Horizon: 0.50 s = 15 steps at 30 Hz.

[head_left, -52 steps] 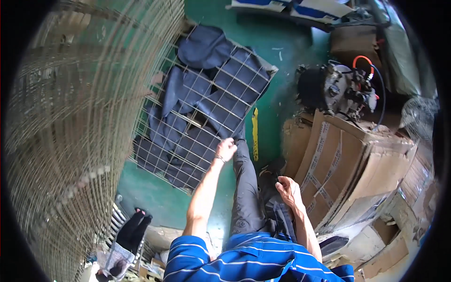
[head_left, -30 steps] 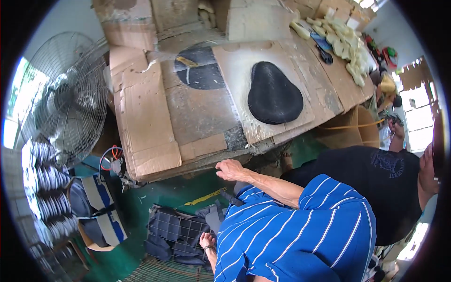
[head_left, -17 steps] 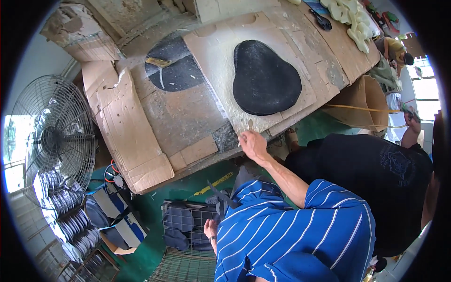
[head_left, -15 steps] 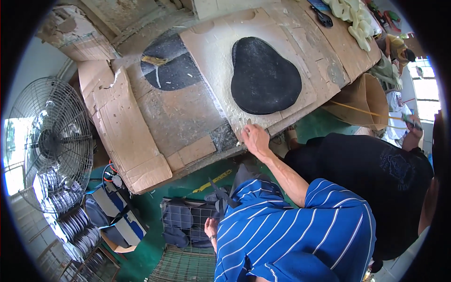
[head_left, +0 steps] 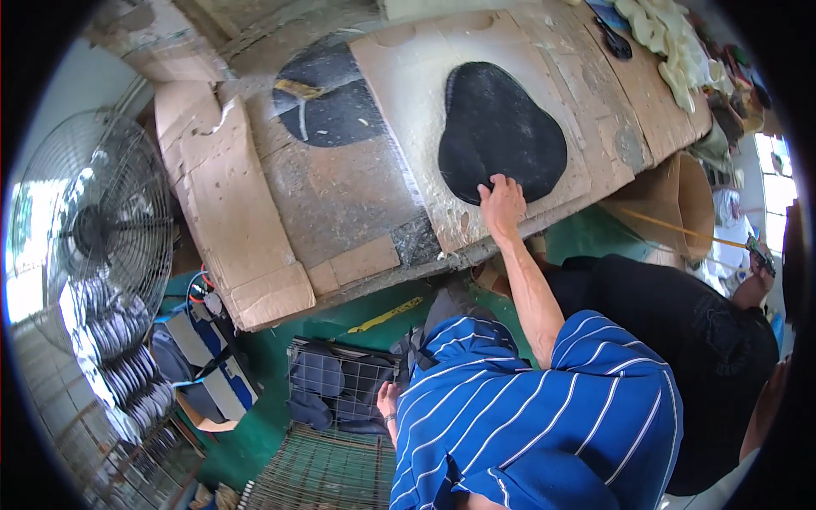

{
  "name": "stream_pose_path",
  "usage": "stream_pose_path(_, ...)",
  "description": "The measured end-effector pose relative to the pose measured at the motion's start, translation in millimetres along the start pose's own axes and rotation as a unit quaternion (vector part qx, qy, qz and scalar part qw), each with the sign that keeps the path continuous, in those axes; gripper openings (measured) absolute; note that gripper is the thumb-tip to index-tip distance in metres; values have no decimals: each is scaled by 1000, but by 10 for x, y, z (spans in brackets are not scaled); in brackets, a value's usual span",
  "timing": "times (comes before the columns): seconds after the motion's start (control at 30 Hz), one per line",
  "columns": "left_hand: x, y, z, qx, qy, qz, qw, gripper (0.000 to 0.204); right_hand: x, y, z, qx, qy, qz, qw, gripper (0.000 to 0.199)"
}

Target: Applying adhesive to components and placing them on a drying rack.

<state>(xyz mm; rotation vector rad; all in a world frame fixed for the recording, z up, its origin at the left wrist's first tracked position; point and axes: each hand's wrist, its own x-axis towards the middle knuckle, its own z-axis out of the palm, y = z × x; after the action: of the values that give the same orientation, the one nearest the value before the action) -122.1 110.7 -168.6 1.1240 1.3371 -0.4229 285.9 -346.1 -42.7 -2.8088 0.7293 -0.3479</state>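
Observation:
A black rounded pear-shaped pad (head_left: pixel 501 127) lies flat on a cardboard sheet on the workbench. My right hand (head_left: pixel 503 204) reaches over the bench's near edge, its fingers apart and the fingertips on the pad's near edge. I cannot see anything gripped in it. My left hand (head_left: pixel 388 399) hangs low at my side, next to a wire basket (head_left: pixel 361 374) with dark grey pads in it. Its fingers look loosely bent, and nothing shows in them. Pale yellowish residue coats the cardboard sheet (head_left: pixel 429 170) around the black pad.
Left of the sheet, a dark round patch (head_left: pixel 327 93) lies on the bench. A large caged fan (head_left: pixel 93 229) stands at the left above stacked pieces. A co-worker in a black shirt (head_left: pixel 671 340) is close on my right. Cream moulded pieces (head_left: pixel 667 51) lie at the far right.
My right hand has moved from the cardboard's near corner up and right onto the black pad's near edge. The view has shifted slightly; my left hand stays beside the wire basket.

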Motion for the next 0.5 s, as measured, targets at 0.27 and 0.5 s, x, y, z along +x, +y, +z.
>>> stream_pose_path(0.27,51,220,-4,-70,39,42,996,39,795,-274,-435,-162,-135,-2,978,23)
stream_pose_path(0.5,-269,1413,571,-110,-75,241,961,46,1398,-1938,-1241,-187,-62,-296,935,21)
